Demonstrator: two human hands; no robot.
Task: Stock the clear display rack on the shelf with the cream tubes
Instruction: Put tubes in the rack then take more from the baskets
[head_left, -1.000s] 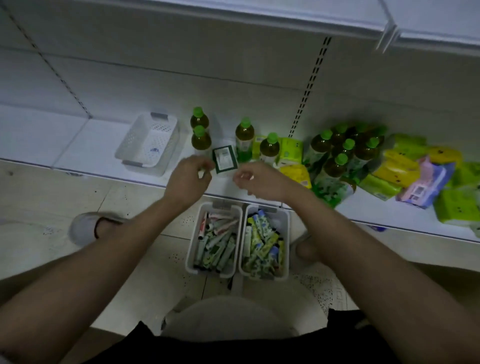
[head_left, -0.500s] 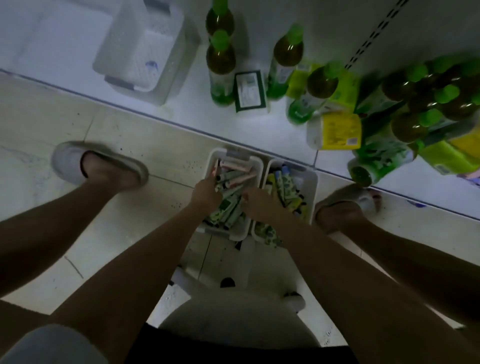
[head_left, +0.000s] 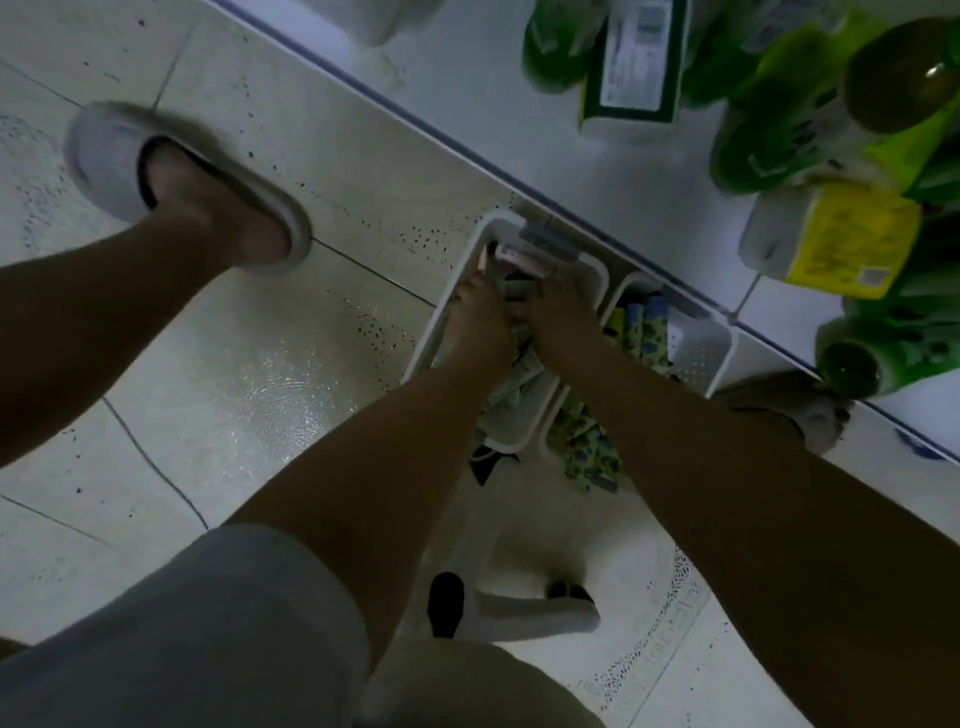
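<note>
Both my hands are down in the left white basket (head_left: 582, 262) on the floor, which holds several cream tubes (head_left: 514, 256). My left hand (head_left: 480, 325) is at the basket's left side, its fingers curled down around tubes. My right hand (head_left: 558, 312) lies close beside it, fingers bent into the same pile and closing on tubes. The fingertips of both hands are hidden among the tubes. A second white basket (head_left: 701, 353) to the right holds green and blue tubes (head_left: 641, 327). The small clear rack with a green-edged label (head_left: 631, 67) stands on the low shelf above.
Green-capped bottles (head_left: 904, 83) and yellow-green packs (head_left: 836, 234) crowd the low shelf (head_left: 519, 130) at the upper right. My feet in grey slippers (head_left: 192, 182) stand on the tiled floor on either side of the baskets. A white stool leg (head_left: 519, 613) is below the baskets.
My hands dropped from the shelf down into the baskets. My right hand then shifted from the right basket into the left one, beside my left hand. The view has tilted down and closer.
</note>
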